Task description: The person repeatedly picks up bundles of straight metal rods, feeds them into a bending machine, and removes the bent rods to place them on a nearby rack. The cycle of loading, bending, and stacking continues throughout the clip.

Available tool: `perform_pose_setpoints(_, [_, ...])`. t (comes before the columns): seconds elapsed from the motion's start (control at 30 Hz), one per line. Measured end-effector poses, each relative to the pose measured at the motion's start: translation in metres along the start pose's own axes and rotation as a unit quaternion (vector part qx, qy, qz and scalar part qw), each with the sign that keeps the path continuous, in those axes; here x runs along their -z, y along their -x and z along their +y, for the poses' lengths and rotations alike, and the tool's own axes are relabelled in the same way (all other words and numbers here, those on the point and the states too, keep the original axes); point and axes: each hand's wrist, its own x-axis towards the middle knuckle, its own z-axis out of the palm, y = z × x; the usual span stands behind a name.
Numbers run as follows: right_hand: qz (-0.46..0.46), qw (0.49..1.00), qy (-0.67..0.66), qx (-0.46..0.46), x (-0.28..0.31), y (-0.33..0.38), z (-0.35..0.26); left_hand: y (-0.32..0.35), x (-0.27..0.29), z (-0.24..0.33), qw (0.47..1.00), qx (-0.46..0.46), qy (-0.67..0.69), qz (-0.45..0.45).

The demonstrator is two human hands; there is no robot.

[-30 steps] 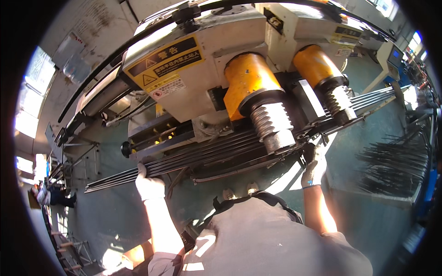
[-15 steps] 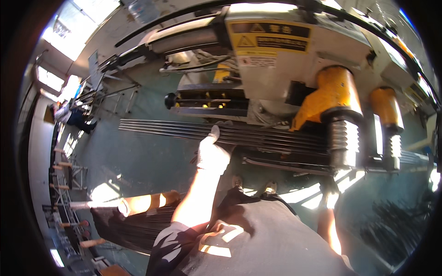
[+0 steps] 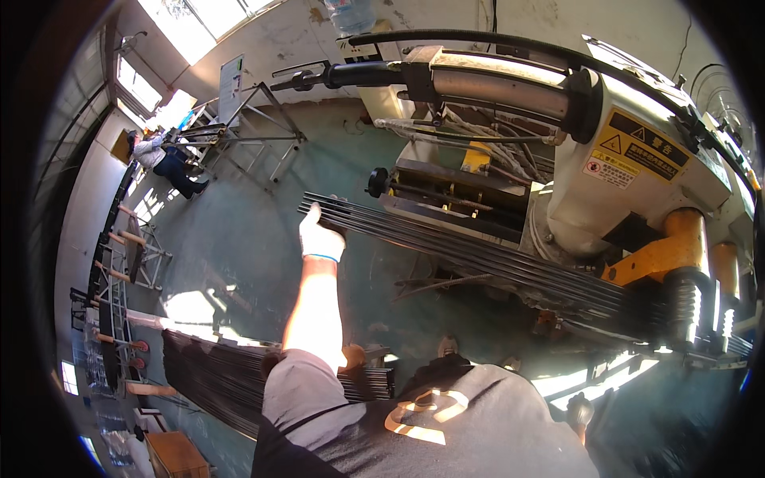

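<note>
A row of several long, dark metal rods (image 3: 446, 244) runs from the middle of the view to the machine at the right. My left hand (image 3: 321, 237), in a white glove with a blue cuff edge, is closed around the rods close to their left ends, with the thumb on top. Down at the lower right, beside my body, hangs my right hand (image 3: 580, 409), apart from the rods. It is small and in shadow, so its fingers cannot be made out.
The white machine (image 3: 574, 187) carries yellow arms (image 3: 673, 247) and a warning label. A stack of dark rods (image 3: 215, 370) lies at the lower left. Another person (image 3: 171, 166) stands at the far left near a metal frame (image 3: 263, 119). Roller stands (image 3: 131, 271) line the left side.
The view has swung to the left. My left hand has slid along the rods to their left ends. My right hand has dropped away from beside the machine's clamp toward my body.
</note>
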Motion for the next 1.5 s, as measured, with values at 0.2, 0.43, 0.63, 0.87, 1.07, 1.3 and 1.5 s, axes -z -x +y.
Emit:
perform_pose_setpoints(0.2, [-0.081,0.985,-0.133,-0.069,-0.002,0.022,0.051,-0.049,0.032,0.057,0.997,-0.004,-0.043,-0.068])
perform_pose_setpoints(0.43, [0.015,0.999,0.023,-0.039,-0.029,0.089,0.009,-0.033,0.034,0.054,0.977,0.06,-0.178,-0.105])
perform_pose_setpoints(0.63, [-0.016,0.981,0.194,-0.009,-0.029,0.054,-0.016,-0.008,0.031,0.073,0.946,0.061,-0.303,-0.096])
perform_pose_setpoints(0.87, [-0.075,0.958,0.273,0.054,-0.037,0.0,-0.078,-0.017,0.032,0.037,0.978,-0.037,-0.204,0.016])
perform_pose_setpoints(1.07, [-0.111,0.958,0.253,0.073,-0.004,-0.083,-0.07,0.072,0.038,-0.115,0.991,0.023,-0.117,0.057])
perform_pose_setpoints(1.3, [-0.159,0.745,0.571,0.304,0.102,-0.221,0.05,0.206,0.028,-0.308,0.935,0.261,-0.236,-0.048])
perform_pose_setpoints(1.5, [-0.142,0.679,0.614,0.377,0.137,-0.278,0.094,0.245,-0.034,-0.339,0.711,0.083,-0.65,-0.256])
